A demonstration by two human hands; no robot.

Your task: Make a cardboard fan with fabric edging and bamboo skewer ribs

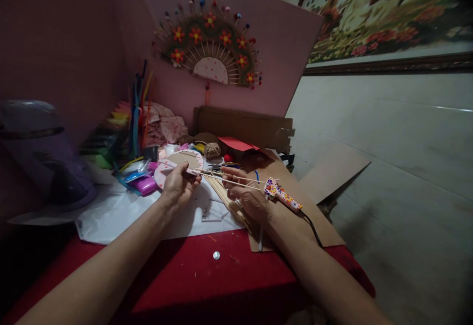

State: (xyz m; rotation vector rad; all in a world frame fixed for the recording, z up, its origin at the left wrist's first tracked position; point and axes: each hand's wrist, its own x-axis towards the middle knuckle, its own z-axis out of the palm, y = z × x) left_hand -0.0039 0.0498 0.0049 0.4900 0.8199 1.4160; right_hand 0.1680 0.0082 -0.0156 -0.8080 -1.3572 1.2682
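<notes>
I have my left hand [179,185] grasping thin sticks [213,172] left of the glue gun [284,197]. My right hand [251,201] curls by them, its grip unclear.

A framed picture [399,24] hangs on the pale tiled wall [406,127].

Round dotted piece [185,158] partly behind left fingers [180,171]; framed picture [391,21] cut off.
</notes>
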